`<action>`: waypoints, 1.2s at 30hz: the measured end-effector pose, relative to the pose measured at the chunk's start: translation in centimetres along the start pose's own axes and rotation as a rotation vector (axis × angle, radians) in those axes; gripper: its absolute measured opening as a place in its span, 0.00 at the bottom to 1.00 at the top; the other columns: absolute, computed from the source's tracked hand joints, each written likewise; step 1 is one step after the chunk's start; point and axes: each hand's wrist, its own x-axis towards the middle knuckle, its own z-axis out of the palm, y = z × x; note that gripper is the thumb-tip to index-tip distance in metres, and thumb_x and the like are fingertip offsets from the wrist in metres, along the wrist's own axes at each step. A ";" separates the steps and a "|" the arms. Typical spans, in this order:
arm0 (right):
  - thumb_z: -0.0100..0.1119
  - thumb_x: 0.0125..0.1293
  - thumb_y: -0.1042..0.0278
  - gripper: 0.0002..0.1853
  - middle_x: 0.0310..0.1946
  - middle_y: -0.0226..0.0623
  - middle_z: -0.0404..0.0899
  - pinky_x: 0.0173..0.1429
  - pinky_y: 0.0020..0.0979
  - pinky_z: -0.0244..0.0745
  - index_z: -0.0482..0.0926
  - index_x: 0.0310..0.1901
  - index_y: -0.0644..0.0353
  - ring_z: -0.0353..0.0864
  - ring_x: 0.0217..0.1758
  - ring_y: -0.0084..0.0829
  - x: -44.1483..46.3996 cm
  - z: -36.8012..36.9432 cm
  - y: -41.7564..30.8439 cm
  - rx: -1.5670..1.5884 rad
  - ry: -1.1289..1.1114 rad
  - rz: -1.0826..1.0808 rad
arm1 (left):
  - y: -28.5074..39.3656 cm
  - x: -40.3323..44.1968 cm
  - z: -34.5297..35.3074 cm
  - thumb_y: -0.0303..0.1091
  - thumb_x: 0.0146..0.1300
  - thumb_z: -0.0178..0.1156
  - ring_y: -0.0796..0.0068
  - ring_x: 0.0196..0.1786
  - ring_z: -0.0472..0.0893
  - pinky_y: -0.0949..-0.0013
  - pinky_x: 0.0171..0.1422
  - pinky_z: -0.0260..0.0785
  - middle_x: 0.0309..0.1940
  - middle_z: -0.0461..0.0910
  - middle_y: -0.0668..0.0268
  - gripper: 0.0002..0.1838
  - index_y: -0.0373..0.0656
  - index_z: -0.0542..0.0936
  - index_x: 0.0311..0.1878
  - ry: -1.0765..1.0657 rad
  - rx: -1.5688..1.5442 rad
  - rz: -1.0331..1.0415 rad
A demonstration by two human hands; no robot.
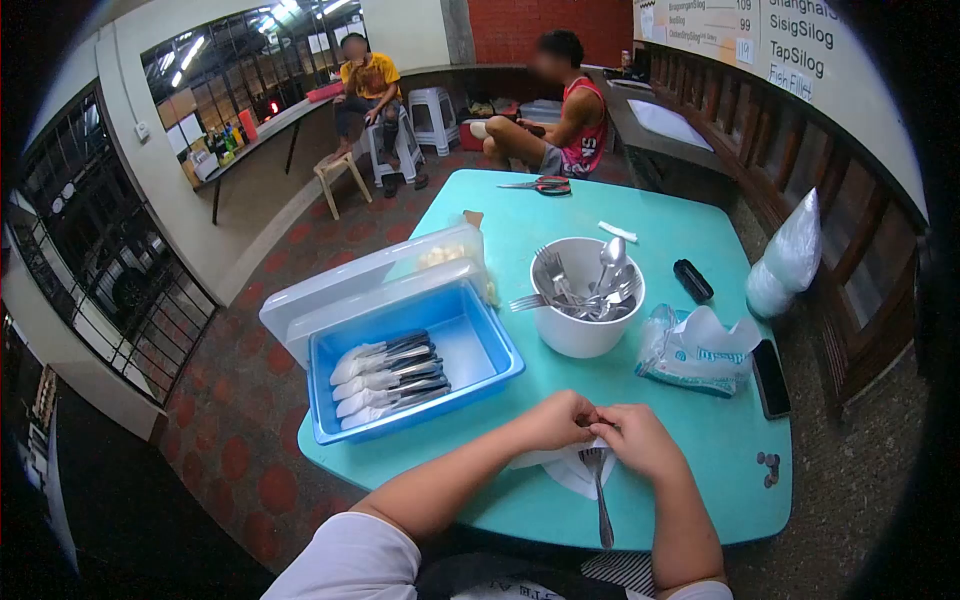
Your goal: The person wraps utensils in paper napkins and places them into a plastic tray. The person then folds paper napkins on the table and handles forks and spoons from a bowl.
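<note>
A fork lies on a white paper tissue at the table's near side, tines pointing away and handle toward me. My left hand and my right hand meet just beyond the tines, fingers pinched together on the tissue's far edge. Past them stands a white bucket full of loose forks and spoons. To the left, a blue plastic box with its lid raised holds several tissue-wrapped utensils in a row.
A tissue pack, a phone, a black case and coins lie at right, near a plastic-wrapped cone-shaped bundle. Scissors lie at the far edge. Two people sit beyond the teal table.
</note>
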 end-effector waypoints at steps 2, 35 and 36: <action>0.60 0.62 0.67 0.10 0.30 0.50 0.80 0.39 0.40 0.73 0.82 0.39 0.65 0.80 0.33 0.46 -0.1 0.0 0.5 -0.011 -0.018 0.001 | 0.3 -0.1 0.1 0.31 0.57 0.67 0.76 0.32 0.81 0.69 0.39 0.74 0.29 0.85 0.61 0.10 0.35 0.84 0.39 0.002 -0.006 -0.014; 0.63 0.60 0.59 0.13 0.27 0.49 0.80 0.37 0.39 0.71 0.83 0.35 0.63 0.78 0.29 0.43 -1.0 -4.6 3.4 -0.076 -0.087 0.340 | -1.2 0.8 -1.4 0.27 0.58 0.67 0.82 0.31 0.79 0.76 0.37 0.71 0.29 0.83 0.69 0.07 0.34 0.83 0.38 -0.112 -0.198 -0.091; 0.65 0.59 0.60 0.13 0.26 0.49 0.80 0.37 0.38 0.71 0.82 0.35 0.63 0.78 0.29 0.42 -1.1 -5.0 3.7 -0.072 -0.076 0.367 | -1.2 0.8 -1.5 0.27 0.58 0.67 0.82 0.31 0.79 0.76 0.37 0.71 0.29 0.83 0.69 0.07 0.34 0.83 0.38 -0.111 -0.187 -0.091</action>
